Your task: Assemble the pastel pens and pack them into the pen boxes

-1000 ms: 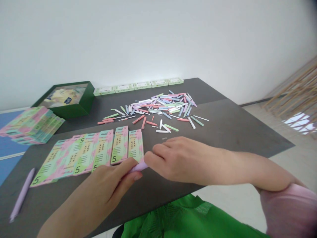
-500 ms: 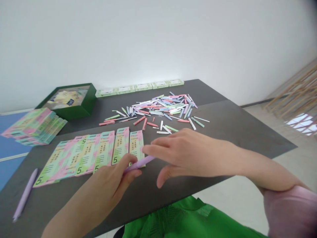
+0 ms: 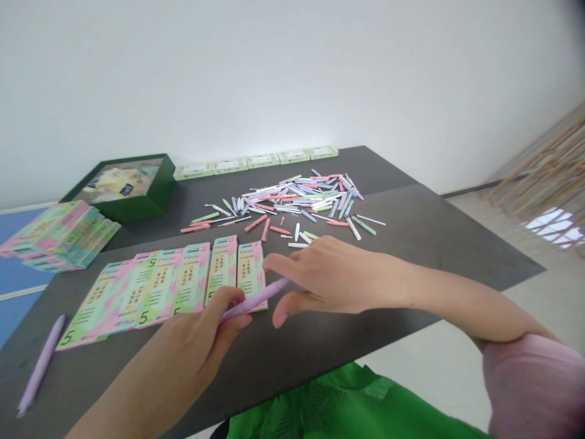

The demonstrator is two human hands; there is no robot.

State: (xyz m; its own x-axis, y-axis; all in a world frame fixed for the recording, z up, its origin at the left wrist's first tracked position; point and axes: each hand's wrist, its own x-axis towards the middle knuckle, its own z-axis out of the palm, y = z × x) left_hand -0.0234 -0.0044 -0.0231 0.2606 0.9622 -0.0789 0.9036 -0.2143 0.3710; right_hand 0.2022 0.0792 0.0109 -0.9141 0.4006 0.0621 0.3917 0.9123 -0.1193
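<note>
- Pinches a slim, smooth lilac pen (image 3: 256, 300) between thumb and index finger of the left hand (image 3: 183, 341), with grip narrowed to the pen's own thickness.
- Holds the pen aslant over the near side of the dark grey counter (image 3: 411, 225), between both hands, with far end pointing to the right.
- Spreads the right hand (image 3: 329, 274) at that far end, with grip wide and thumb hanging well apart from the index finger; cannot tell of any firm contact there, because of the overlap of fingers and pen tip.
- Blocks with the left hand and the pen the lower ends of some flat green-and-pink printed cartons (image 3: 155, 286), arranged side by side, partly overlapping.
- Has a second slim lilac pen (image 3: 42, 366) lying at far left, beside the cartons.
- Has a loose heap of thin red, blue, green, white and lilac pieces (image 3: 301, 195) beyond the right hand, with nearest ones partly covered by it.
- Has an open dark green box (image 3: 158, 192) at back left, a stack of green-and-pink cartons (image 3: 64, 231) just before it, and a row of flat pale green boxes (image 3: 260, 161) along the white wall (image 3: 274, 73).
</note>
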